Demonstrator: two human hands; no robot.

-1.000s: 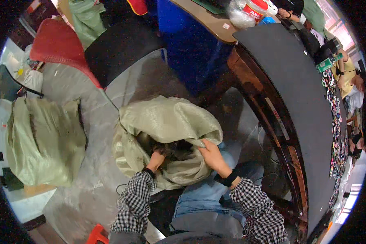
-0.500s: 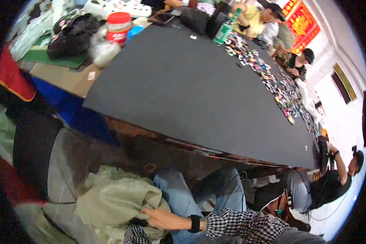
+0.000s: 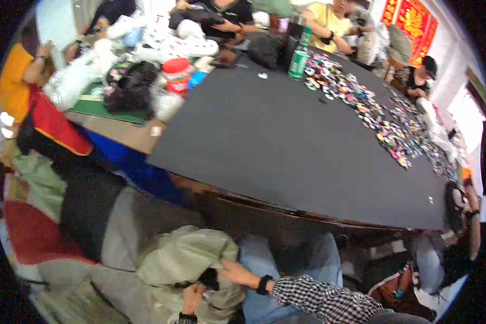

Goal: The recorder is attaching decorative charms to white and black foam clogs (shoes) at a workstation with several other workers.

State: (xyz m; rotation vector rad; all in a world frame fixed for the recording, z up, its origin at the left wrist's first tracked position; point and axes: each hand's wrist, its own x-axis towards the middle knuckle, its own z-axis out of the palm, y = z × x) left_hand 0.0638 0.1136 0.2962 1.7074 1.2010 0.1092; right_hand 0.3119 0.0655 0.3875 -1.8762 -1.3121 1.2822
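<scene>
A pale olive woven sack (image 3: pixel 186 251) lies bunched up beside my legs, its mouth turned toward me. My right hand (image 3: pixel 240 274), with a black band at the wrist and a checked sleeve, grips the upper rim of that mouth. My left hand (image 3: pixel 194 297) is at the lower rim with its fingers curled in; what they hold, if anything, is too blurred to make out. Something black (image 3: pixel 209 278) shows inside the opening between my hands; its kind is not clear.
Ahead stands a dark grey table (image 3: pixel 275 146) bearing a long heap of small colourful pieces (image 3: pixel 356 100), a green bottle (image 3: pixel 298 63) and a red-lidded jar (image 3: pixel 176 75). A grey and red sofa (image 3: pixel 127 232) is at left. Several people sit around the table.
The view has swung left, so the scene sits further right and lower. My left hand, hidden before, now shows at the sack's mouth. The opening shows more; my right hand stays on its rim.
</scene>
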